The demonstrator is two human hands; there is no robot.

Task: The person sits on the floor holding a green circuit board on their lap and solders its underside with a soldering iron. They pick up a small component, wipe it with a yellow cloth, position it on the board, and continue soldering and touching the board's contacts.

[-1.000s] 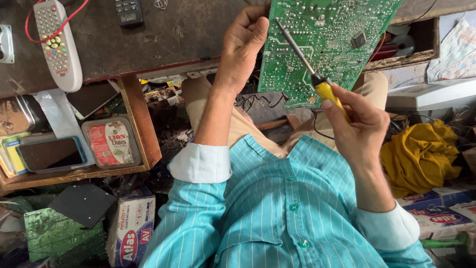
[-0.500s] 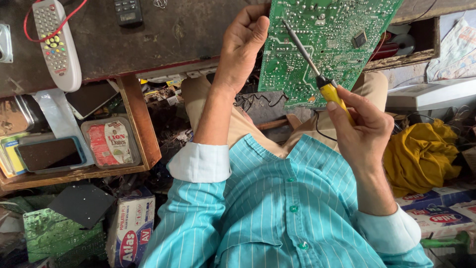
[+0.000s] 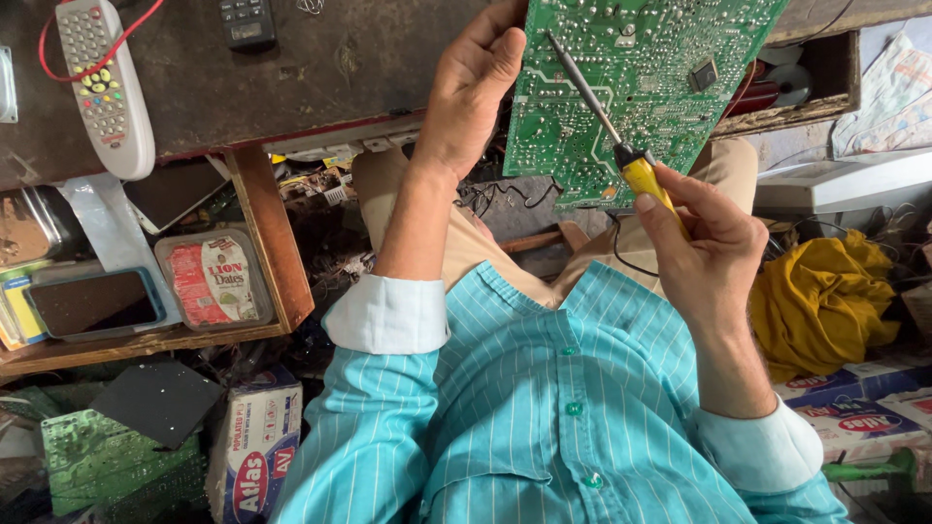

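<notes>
- Left hand (image 3: 476, 82) grips the left edge of a large green printed circuit board (image 3: 646, 92), holding it up, solder side toward the camera, above the lap.
- Right hand (image 3: 704, 247) is clenched around the yellow handle of a thin-shafted screwdriver (image 3: 621, 141); its tip rests near the board's upper left.
- Judging by this, probing is under way; no part looks removed, so most work seems left.
- Board's upper edge runs out of view; its left edge sits just beside the dark worn desk (image 3: 320, 68).
- Open room lies below the board, over the knees; a yellow cloth (image 3: 820, 301) crowds the right.
</notes>
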